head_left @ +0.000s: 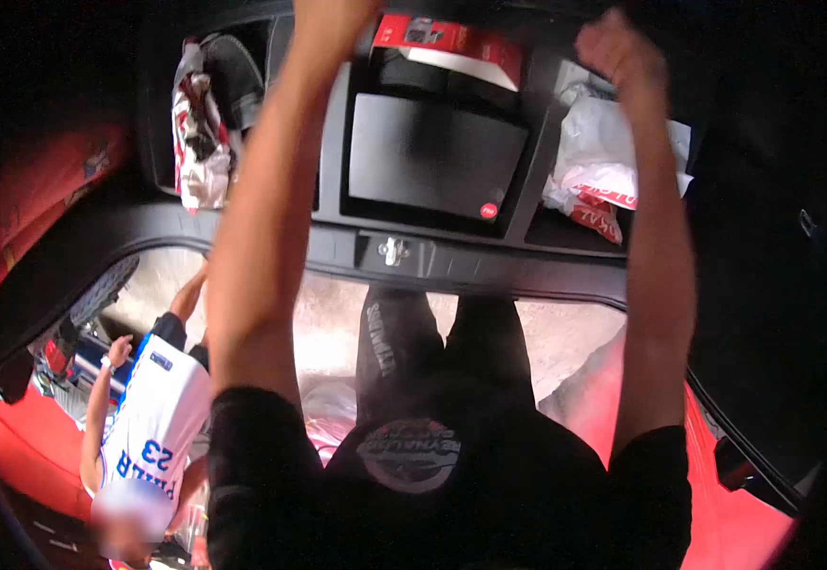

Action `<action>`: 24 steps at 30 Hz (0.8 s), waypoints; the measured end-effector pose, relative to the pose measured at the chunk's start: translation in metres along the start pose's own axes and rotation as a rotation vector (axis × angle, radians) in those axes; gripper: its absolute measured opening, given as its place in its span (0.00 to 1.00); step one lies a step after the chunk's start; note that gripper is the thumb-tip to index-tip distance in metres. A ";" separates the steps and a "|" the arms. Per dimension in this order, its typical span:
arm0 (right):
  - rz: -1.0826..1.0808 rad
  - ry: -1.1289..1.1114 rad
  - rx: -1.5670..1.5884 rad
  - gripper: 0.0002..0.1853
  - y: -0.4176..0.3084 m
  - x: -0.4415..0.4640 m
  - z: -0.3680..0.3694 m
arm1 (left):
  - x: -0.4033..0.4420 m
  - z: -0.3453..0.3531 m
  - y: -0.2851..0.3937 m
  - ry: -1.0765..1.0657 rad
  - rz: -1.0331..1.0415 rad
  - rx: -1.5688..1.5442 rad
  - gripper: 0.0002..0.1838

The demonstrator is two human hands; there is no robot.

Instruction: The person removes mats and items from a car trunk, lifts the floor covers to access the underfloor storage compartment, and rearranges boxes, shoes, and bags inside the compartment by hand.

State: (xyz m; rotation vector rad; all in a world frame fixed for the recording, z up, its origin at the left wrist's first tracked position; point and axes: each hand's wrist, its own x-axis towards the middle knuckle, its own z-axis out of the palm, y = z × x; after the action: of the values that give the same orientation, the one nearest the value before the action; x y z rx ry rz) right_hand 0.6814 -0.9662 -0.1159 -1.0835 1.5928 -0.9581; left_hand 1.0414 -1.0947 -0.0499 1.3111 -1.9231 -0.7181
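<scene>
My left hand (333,17) reaches to the top edge of the head view, and its fingers are cut off there. My right hand (630,59) is raised at the upper right, somewhat blurred, with its fingers curled in. Whatever may be inside them is hidden. Below my right hand, white and red plastic bags (592,142) lie in the right compartment of a car's boot. Between my arms is a flat grey box (432,157) with a round red mark. Behind it stands a red and white carton (461,46).
The left compartment holds a crumpled white and red bag (200,147) and a dark shoe-like item (233,76). A metal latch (394,251) sits on the boot's sill (338,242). At lower left is another person in a white jersey (159,399), near the red car body (15,446).
</scene>
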 end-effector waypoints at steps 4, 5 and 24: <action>-0.280 0.017 -0.781 0.25 0.003 -0.078 0.106 | -0.134 0.046 -0.031 -0.273 -0.094 0.505 0.27; -0.332 -0.005 -0.891 0.34 -0.003 -0.073 0.122 | -0.139 0.052 -0.019 -0.284 -0.040 0.652 0.31; -0.232 -0.344 -1.374 0.44 0.030 -0.039 0.153 | -0.205 0.063 -0.007 -0.421 0.037 0.533 0.21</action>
State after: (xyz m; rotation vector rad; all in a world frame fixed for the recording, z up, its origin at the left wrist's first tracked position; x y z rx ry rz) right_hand 0.8287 -0.9336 -0.1704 -2.2072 1.7786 0.3878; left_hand 1.0469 -0.9003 -0.1411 1.5145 -2.5987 -0.5036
